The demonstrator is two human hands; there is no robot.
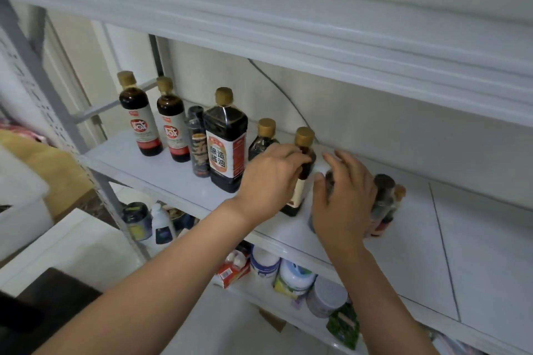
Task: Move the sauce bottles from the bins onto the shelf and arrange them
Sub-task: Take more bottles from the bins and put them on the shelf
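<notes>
Dark sauce bottles stand in a row on the white shelf (161,173): two slim gold-capped ones (140,119), a black-labelled one (199,144), and a large square soy bottle (226,144). My left hand (269,179) grips a gold-capped bottle (304,153) with a pale label; another gold-capped bottle (264,135) stands behind it. My right hand (343,196) wraps a dark bottle (328,181), mostly hidden by my fingers. Just right of it stand a black-capped bottle (382,199) and a smaller one (399,193).
An upper shelf board (288,34) hangs low over the bottles. The shelf below holds jars, tubs and packets (294,274). A grey perforated upright (52,112) is at the left, with white bins (23,204) beyond. The shelf surface to the right is bare white.
</notes>
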